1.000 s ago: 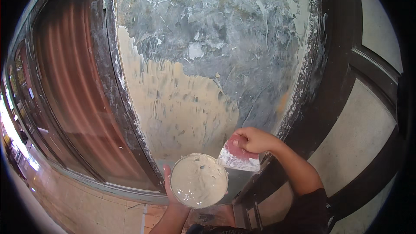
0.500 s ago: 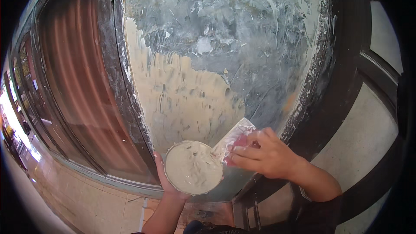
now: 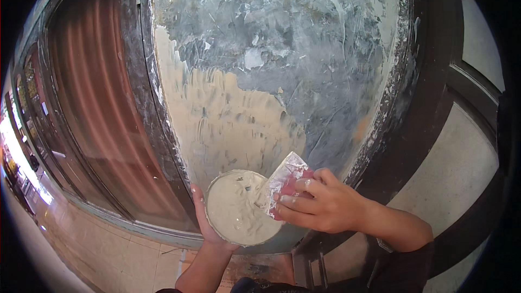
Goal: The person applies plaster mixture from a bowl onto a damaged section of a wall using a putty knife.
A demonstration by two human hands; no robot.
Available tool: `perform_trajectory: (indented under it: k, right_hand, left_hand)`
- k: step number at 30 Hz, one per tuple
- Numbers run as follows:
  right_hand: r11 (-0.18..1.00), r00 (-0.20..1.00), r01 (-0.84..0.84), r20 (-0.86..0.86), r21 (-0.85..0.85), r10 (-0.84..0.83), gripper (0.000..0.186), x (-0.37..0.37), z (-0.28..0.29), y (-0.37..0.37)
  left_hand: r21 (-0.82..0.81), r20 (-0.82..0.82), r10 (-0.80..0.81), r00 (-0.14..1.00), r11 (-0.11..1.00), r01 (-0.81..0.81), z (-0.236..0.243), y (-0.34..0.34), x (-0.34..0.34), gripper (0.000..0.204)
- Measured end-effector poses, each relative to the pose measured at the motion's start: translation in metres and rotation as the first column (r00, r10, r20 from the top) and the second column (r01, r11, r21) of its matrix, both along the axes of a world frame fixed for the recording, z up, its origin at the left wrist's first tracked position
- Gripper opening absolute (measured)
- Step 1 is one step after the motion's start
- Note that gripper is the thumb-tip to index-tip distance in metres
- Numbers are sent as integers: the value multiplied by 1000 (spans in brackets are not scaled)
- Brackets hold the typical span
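Observation:
My left hand (image 3: 201,211) cradles a round tub of cream putty (image 3: 236,206) from the left and underneath, thumb along its side. My right hand (image 3: 325,201) grips a pink putty knife (image 3: 296,179) whose whitish, putty-smeared blade (image 3: 282,171) is tilted upward at the tub's right rim, partly over the putty. White smears mark my right fingers. In front of me is a wall panel (image 3: 282,43) with patchy grey on most of it and a streaky beige coat (image 3: 217,125) over the lower left.
A dark-framed glass pane with a reddish curtain (image 3: 92,97) runs along the left. At right stands dark woodwork with pale panels (image 3: 461,157). A tiled floor (image 3: 130,260) shows at lower left; a cardboard-like sheet (image 3: 260,268) lies below the tub.
My right hand has turned the knife from blade-down to tilted up and brought it left onto the tub's rim. The tub sits slightly higher and further left in view.

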State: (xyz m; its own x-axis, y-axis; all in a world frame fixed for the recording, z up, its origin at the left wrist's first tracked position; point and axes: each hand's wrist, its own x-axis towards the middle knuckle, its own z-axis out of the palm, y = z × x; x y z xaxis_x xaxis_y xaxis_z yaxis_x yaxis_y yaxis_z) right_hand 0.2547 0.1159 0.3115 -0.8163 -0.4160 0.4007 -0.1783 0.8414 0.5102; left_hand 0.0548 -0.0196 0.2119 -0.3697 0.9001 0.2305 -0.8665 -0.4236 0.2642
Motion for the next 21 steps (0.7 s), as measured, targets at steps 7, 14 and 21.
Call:
perform_trajectory:
  k: [7,14,21]
  right_hand:
    - [997,995,-72,-75,-39,69,29,-8,-5,3]
    - [1000,997,-11,-82,3,11,31,-6,-4,4]
    - [999,991,-31,-132,-22,27,32,-11,-5,5]
  left_hand:
    - [-33,9,-1,1000,999,1,-3,-1,3,95]
    - [-31,-13,4,1000,1000,-4,-7,0,-1,95]
    - [-14,-5,-3,1000,1000,3,-4,1,0,94]
